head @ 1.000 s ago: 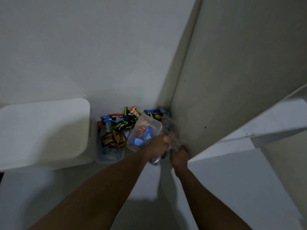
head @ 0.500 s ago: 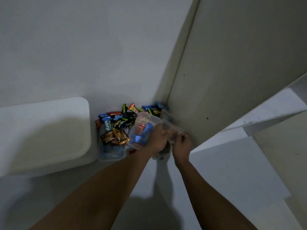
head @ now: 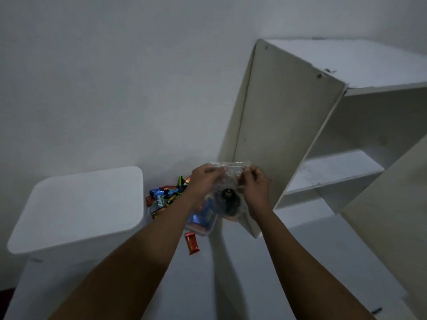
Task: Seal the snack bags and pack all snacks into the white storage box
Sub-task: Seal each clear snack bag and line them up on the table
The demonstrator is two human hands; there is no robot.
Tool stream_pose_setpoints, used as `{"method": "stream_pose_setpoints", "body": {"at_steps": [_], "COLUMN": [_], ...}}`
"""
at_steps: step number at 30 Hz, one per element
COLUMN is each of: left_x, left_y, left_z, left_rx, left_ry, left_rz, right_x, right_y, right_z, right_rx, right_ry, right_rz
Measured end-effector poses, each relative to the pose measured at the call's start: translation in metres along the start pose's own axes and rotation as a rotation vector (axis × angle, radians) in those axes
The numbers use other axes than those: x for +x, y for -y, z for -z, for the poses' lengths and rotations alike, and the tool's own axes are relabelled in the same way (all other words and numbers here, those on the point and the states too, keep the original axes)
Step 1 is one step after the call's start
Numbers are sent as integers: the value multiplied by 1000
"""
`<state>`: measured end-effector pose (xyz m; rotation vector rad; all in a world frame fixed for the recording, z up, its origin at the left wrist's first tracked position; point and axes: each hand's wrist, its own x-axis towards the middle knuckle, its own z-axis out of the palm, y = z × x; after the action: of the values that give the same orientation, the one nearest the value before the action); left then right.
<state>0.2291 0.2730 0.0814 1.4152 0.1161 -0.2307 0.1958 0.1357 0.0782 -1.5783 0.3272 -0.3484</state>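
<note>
I hold a clear zip snack bag (head: pixel 228 179) up in front of me, dark snacks hanging in its lower part. My left hand (head: pixel 204 180) pinches the bag's top edge on the left, and my right hand (head: pixel 254 183) pinches it on the right. Beneath the bag stands a clear tub (head: pixel 201 221) with blue and red packets. A pile of colourful wrapped snacks (head: pixel 165 197) lies behind my left forearm. One red snack bar (head: pixel 191 243) lies loose on the white surface. The white storage box (head: pixel 78 206) stands at the left with its lid on.
A white shelf unit (head: pixel 288 125) rises at the right, its side panel just behind the bag and open shelves (head: pixel 332 172) further right. A plain white wall is behind. The white surface (head: pixel 231 285) stretches toward me between my arms.
Both hands have lifted the clear bag up off the surface and now hold it by its top edge. The camera has tilted up, showing the shelf unit's top.
</note>
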Motion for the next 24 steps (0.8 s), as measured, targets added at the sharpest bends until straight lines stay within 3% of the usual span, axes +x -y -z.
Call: {"method": "stream_pose_setpoints", "body": {"at_steps": [4,15,24], "left_x": [-19,-47,-55], "left_y": [-54,-121,-129], "left_z": [8,27,28], "left_rx": [-46,-57,-12], "left_ry": [14,-5,-3], "left_rz": [-135,-267,-362], "right_x": [-12,-17,-21], "right_y": [47,114,122], "right_z": [-17,-46,-41], "right_rx": [80,207,198], "right_ry": [72,49,211], "right_rz": [95,242,167]}}
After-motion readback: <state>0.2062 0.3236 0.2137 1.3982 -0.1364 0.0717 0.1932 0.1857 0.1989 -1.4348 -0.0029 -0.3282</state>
